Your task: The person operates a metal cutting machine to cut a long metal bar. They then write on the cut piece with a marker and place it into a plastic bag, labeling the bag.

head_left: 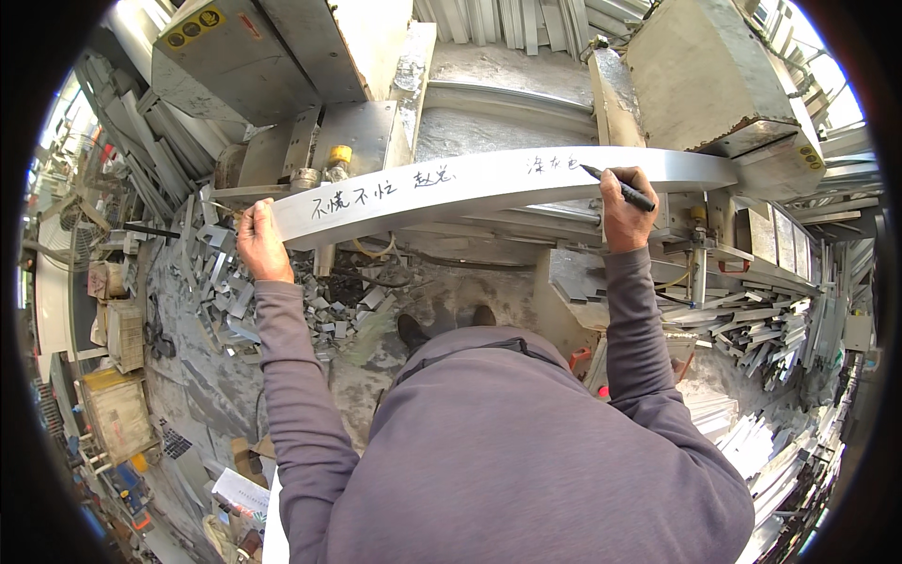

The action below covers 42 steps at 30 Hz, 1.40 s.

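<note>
A long silvery metal profile [489,179] stretches across in front of me, its edge bowed by the lens. Black handwriting runs along its upper face. My left hand [262,241] grips the profile's left end, fingers closed round the edge. In my right hand [629,209] is a black marker pen [631,191], pinched between the fingers. Its tip is at the last written stroke, right of the profile's middle. The profile's right end lies by the right machine head, and what bears it underneath is mostly hidden.
Bulky machine heads stand at the left [254,56] and right [705,75], joined by metal rails [507,99]. Metal offcuts [235,291] litter the floor at left. Stacked profiles [752,329] lie at right. A yellow-topped fitting [339,155] sits just behind the profile.
</note>
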Available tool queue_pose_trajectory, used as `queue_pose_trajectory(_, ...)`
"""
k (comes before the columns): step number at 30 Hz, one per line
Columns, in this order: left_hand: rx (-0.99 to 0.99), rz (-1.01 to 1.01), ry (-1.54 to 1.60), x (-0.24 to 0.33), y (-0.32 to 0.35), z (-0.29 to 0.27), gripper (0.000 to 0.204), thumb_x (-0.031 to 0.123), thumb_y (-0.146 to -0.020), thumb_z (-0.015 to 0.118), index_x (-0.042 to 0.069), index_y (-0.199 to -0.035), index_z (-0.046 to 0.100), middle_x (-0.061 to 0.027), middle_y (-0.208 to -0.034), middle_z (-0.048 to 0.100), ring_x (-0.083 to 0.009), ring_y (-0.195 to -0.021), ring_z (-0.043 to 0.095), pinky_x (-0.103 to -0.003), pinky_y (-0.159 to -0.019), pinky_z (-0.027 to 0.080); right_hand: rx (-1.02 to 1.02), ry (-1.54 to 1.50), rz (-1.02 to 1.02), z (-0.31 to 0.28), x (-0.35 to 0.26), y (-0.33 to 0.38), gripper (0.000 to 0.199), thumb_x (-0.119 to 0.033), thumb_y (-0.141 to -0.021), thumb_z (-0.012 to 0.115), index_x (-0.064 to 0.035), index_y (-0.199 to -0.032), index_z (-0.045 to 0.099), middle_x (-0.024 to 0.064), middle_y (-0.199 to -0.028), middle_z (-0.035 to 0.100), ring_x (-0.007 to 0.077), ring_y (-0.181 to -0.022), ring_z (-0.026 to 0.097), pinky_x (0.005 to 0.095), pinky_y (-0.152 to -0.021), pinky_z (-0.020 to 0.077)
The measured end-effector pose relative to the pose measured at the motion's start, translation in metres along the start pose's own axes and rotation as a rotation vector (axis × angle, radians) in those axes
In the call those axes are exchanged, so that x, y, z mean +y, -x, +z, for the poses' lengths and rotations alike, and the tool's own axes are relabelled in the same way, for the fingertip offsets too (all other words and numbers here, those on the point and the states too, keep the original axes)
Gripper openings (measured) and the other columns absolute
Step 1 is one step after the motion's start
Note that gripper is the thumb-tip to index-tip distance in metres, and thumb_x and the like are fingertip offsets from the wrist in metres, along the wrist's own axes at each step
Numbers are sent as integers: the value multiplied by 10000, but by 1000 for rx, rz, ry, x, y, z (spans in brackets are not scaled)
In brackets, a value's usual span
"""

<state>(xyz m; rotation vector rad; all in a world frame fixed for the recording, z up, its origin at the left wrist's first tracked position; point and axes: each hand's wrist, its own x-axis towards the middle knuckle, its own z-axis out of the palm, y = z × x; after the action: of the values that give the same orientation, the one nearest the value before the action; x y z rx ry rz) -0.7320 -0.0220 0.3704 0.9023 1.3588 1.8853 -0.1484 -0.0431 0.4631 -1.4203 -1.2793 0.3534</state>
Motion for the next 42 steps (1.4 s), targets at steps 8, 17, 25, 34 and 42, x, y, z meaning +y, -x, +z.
queue_pose_trajectory(8,68,249,-542,23,10,12,324,297,-1110,725,-8,-1007,764,-38,-874,743,-123,-808,624,-355,-753,547,34,-138,-24,-14,14,5,150,-160,-1029,732,-33,-949,724,2,-852,676,93,-805,578,289,-748,481)
queue_pose_trajectory(17,125,148,-743,53,14,20,363,346,-1059,783,-6,-968,797,-96,-831,792,-190,-735,709,-380,-712,565,67,-147,80,-37,15,35,220,-185,-1053,739,-4,-941,686,46,-884,694,124,-858,602,308,-844,490)
queue_pose_trajectory(25,79,-344,-39,59,17,8,301,307,-1116,742,15,-1050,779,-8,-959,774,-89,-813,658,-267,-768,548,16,-114,110,-39,2,56,221,-180,-1066,731,-3,-944,679,37,-868,674,126,-833,599,302,-834,497)
queue_pose_trajectory(34,-75,34,-661,64,-8,7,268,274,-1048,823,10,-1001,810,3,-884,763,-89,-774,654,-283,-682,519,-84,-130,111,-21,-21,73,200,-176,-1065,732,-1,-972,705,9,-884,664,97,-843,570,280,-832,485)
queue_pose_trajectory(42,82,-266,-179,55,2,0,312,409,-1077,775,120,-960,757,41,-801,671,-70,-552,534,-263,-449,375,-124,-207,148,-4,-31,105,131,-110,-1049,731,8,-994,717,-34,-888,624,64,-831,515,249,-775,451)
